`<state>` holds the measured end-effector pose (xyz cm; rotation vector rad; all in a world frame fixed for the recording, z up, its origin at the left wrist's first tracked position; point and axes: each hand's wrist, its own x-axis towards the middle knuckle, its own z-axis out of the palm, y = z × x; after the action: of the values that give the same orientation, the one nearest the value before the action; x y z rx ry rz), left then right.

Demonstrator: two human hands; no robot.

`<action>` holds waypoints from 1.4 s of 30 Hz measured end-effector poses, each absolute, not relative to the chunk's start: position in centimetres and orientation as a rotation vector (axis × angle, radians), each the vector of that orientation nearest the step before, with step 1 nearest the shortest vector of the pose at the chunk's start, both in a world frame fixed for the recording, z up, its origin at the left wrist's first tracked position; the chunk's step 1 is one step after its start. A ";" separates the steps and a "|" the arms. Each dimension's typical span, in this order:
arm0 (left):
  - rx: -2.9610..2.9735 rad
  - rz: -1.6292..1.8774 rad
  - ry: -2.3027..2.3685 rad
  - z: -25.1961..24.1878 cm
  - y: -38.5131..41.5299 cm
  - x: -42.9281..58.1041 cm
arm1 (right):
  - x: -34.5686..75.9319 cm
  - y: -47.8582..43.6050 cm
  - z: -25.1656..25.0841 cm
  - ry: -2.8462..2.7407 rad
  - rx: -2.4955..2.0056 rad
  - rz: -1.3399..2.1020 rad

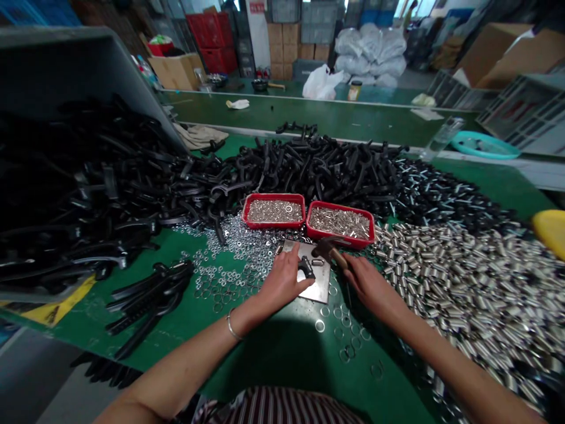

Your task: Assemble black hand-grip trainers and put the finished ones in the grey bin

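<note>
In the head view my left hand (pixel 285 274) rests on a flat metal plate (pixel 322 290). Its thumb and fingers steady a small black part (pixel 306 268) there; most of that part is covered by the hand. Beside it on the plate lies a silver spring-like piece (pixel 317 262). My right hand (pixel 364 278) grips the wooden handle of a hammer (pixel 338 257), whose dark head is above the plate's upper right edge. Two red trays (pixel 274 225) hold tiny metal pieces and small pins just beyond the plate.
Black handle-shaped parts (pixel 282 165) are heaped at the back and spill from a grey bin (pixel 128 76) on the left. Silver cylinders (pixel 459 282) pile up at right. Small nuts (pixel 225 277) and thin rings (pixel 346 321) lie around the plate. A bundle of black handles (pixel 150 294) sits left.
</note>
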<state>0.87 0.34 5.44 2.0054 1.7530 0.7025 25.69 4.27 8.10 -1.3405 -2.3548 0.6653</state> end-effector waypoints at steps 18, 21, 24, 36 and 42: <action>1.553 0.561 2.685 9.3 4.3 -13.8 | 19.9 0.6 5.5 -1.059 -1.211 1.613; 1.355 0.192 2.785 8.9 6.5 -17.2 | 19.3 0.3 5.2 -1.094 -1.214 1.644; 1.385 0.137 2.890 7.8 7.7 -16.9 | 18.4 -0.1 5.1 -1.158 -1.183 1.686; 1.333 1.268 2.455 9.9 2.6 -17.8 | 18.1 0.3 5.0 -1.146 -1.198 1.688; 1.054 1.329 1.322 10.5 -1.1 -8.8 | 18.0 0.9 5.0 -1.632 -1.367 1.235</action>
<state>-8.84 -1.13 10.50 1.0544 1.3216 1.3288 18.03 0.94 5.03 -1.3669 -1.6321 1.2349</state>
